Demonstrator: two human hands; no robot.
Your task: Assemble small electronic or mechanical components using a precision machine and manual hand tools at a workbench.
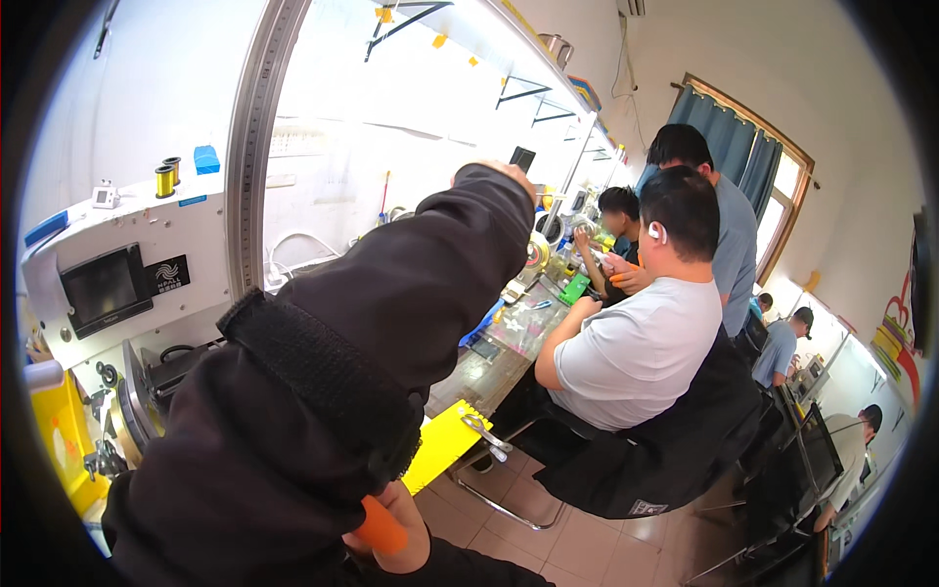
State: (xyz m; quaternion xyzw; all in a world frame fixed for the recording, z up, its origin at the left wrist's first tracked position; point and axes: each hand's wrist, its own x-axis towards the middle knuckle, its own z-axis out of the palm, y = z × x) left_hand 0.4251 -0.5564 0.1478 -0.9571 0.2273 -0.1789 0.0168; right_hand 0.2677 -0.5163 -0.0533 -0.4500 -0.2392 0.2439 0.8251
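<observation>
Left hand: (509,172) raised high at the end of a black sleeve (391,293); only the knuckles show past the cuff, so I cannot tell if it is open or closed.
Right hand: (401,533) low in the view, closed round an orange handle (380,528).
Handle: smooth, round, plastic-looking; just a short stub shows, the rest is hidden behind the sleeve and fingers.
Sleeve: matt black fabric with a ribbed black strap (313,377) across it; it covers the middle of the view.
Yellow tray: (440,442) flat, ridged plastic, on the tabletop (479,377) edge just beside the right hand; its left part is hidden by the sleeve.
Wrench: (486,435) small, shiny metal, lying on the tray's far end.
Machine: (127,254) white metal housing with a small dark screen (103,289), left of the sleeve; its lower part is cut off.
Spools: (166,178) two small yellow ones on top of the machine.
Person: (636,352) seated in a grey shirt at the tabletop, well apart to the right.
</observation>
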